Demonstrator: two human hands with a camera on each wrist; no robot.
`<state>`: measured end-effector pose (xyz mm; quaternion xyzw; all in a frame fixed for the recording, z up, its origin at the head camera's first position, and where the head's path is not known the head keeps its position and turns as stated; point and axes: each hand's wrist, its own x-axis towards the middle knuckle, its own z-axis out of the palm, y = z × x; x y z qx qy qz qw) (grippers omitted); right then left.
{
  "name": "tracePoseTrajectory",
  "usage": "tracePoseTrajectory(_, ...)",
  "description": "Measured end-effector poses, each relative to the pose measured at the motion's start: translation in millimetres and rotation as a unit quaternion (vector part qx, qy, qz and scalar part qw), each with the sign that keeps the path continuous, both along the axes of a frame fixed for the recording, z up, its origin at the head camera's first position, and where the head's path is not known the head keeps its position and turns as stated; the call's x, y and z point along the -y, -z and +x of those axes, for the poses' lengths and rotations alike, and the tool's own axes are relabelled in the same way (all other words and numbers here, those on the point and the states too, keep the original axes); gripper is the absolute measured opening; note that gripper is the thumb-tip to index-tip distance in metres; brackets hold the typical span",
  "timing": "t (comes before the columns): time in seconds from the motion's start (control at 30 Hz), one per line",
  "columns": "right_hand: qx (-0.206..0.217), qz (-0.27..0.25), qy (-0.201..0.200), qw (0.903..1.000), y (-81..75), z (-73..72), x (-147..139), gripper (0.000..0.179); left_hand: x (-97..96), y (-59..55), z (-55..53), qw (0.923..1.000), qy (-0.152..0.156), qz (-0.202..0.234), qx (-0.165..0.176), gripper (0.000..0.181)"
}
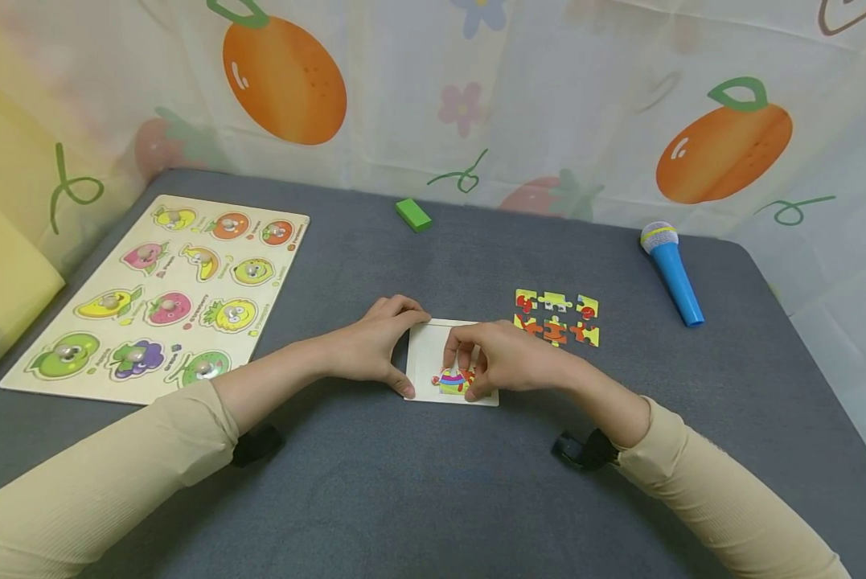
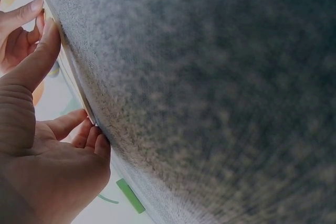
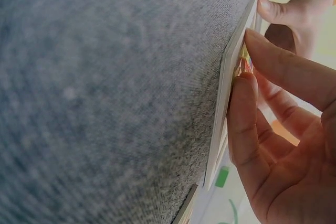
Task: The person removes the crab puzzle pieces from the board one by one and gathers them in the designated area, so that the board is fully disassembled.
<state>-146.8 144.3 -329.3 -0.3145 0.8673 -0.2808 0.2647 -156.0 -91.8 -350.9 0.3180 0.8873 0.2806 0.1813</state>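
Note:
A small white puzzle tray [image 1: 421, 354] lies on the table in front of me. My left hand [image 1: 363, 342] spans its left side and grips it, thumb at the near corner and fingers at the far one. Over the tray my right hand [image 1: 508, 358] bends down, thumb and fingertips on a colourful jigsaw piece [image 1: 449, 380] near the tray's front edge. The right wrist view shows that piece [image 3: 244, 62] between thumb and finger, mostly hidden by them. Right of the tray, several red and yellow jigsaw pieces [image 1: 554, 302] lie in two rows.
A wooden fruit peg board [image 1: 132, 273] covers the left of the grey table [image 1: 418, 490]. At the back lies a green block [image 1: 413, 215], and to the right a blue toy microphone [image 1: 676, 277]. A fruit-print curtain [image 1: 404, 96] hangs behind the table.

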Motion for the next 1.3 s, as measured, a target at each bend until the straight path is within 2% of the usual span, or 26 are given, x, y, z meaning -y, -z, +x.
tracePoseTrajectory(0.37,0.032,-0.037,0.002,0.9988,-0.5,-0.9,-2.7,0.011,0.1,0.3,0.0,1.0,0.001,0.003,0.0,0.097)
tracePoseTrajectory(0.7,0.048,-0.034,0.024,0.998,-4.2,-2.6,-2.4,0.006,-0.1,-0.4,0.3,1.0,0.003,0.001,-0.002,0.096)
tracePoseTrajectory(0.93,0.082,-0.066,0.048,0.9932,-11.5,-6.7,-10.6,0.01,-0.7,-0.4,-0.5,1.0,0.005,-0.004,-0.001,0.098)
tracePoseTrajectory(1.3,0.062,-0.058,0.083,0.993,-23.8,-17.0,-35.4,0.008,-0.1,-0.2,-0.9,1.0,0.004,-0.007,-0.003,0.098)
